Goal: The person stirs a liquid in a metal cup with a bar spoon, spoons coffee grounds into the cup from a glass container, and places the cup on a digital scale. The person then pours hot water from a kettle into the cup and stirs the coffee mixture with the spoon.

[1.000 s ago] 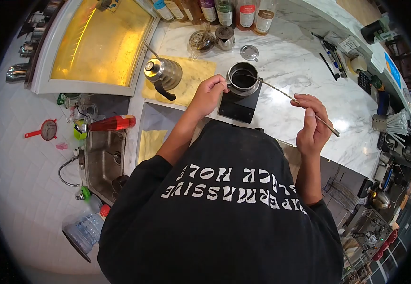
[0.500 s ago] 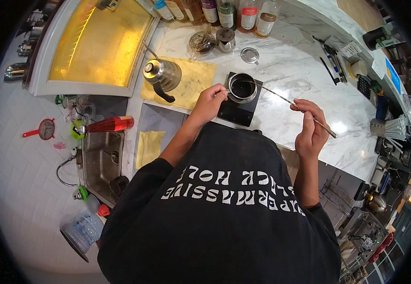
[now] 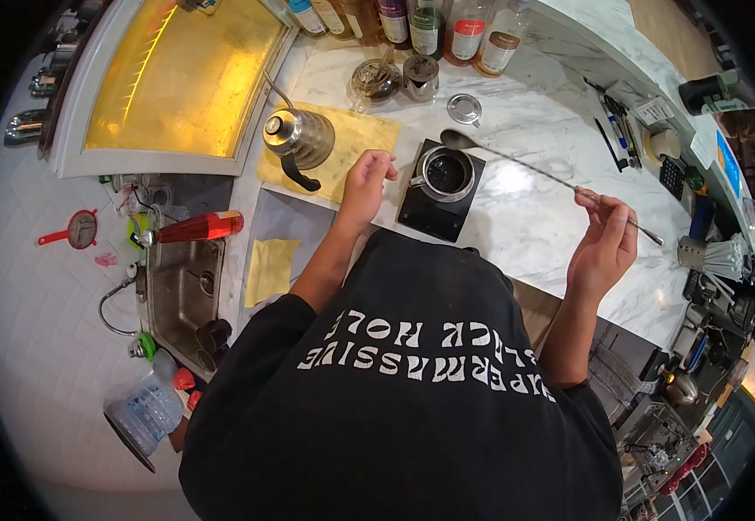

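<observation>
A long-handled bar spoon [image 3: 529, 171] is pinched in my right hand [image 3: 602, 247], its dark bowl raised above the far edge of a black scale [image 3: 430, 221]. On that scale stands a small metal pot [image 3: 425, 184] holding dark liquid, its handle pointing left. My left hand [image 3: 365, 189] is beside the pot, apart from its handle, with fingers curled in and nothing seen in them. Left of that hand, a gooseneck kettle [image 3: 312, 139] rests on a yellow cloth [image 3: 369, 130].
A round metal lid [image 3: 464, 108], a glass teapot [image 3: 374, 81] and a metal pitcher [image 3: 420, 78] stand farther back, before a row of bottles [image 3: 425, 30]. Pens [image 3: 621, 122] lie at the right. A sink [image 3: 182, 300] is on the left.
My left hand has let go of the pot's handle and drawn back left. My right hand has moved right, lifting the spoon out of the pot.
</observation>
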A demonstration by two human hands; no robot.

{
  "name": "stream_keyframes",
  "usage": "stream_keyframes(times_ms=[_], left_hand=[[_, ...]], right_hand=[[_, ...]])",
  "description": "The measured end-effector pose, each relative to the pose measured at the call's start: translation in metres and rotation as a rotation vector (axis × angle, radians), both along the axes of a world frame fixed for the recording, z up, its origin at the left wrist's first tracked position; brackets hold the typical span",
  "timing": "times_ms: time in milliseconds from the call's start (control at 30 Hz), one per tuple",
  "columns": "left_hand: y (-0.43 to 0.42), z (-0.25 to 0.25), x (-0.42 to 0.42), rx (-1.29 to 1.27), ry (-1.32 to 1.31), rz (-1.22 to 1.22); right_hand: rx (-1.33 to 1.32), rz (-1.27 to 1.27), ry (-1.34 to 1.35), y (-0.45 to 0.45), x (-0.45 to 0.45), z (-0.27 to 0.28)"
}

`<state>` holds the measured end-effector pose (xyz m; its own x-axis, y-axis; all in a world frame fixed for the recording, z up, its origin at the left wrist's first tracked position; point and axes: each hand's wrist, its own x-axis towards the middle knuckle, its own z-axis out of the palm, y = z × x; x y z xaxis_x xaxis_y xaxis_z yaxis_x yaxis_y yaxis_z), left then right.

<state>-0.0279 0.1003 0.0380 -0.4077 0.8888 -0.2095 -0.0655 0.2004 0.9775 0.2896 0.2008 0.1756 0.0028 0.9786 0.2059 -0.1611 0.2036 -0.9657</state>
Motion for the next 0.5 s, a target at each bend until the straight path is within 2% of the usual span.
stream_keyframes(times_ms=[200, 333, 500], left_hand=[[0.012, 0.001, -0.007, -0.066, 0.02, 0.077], [0.018, -0.003, -0.007, -0.077, -0.01, 0.1], [0.018, -0.01, -0.01, -0.057, -0.033, 0.126]], right_hand=[[-0.18, -0.143, 0.159, 0.052, -0.028, -0.027], [-0.179, -0.117, 0.083, 0.093, -0.066, -0.065], [-0.3, -0.109, 0.017, 0.116, -0.095, -0.099]])
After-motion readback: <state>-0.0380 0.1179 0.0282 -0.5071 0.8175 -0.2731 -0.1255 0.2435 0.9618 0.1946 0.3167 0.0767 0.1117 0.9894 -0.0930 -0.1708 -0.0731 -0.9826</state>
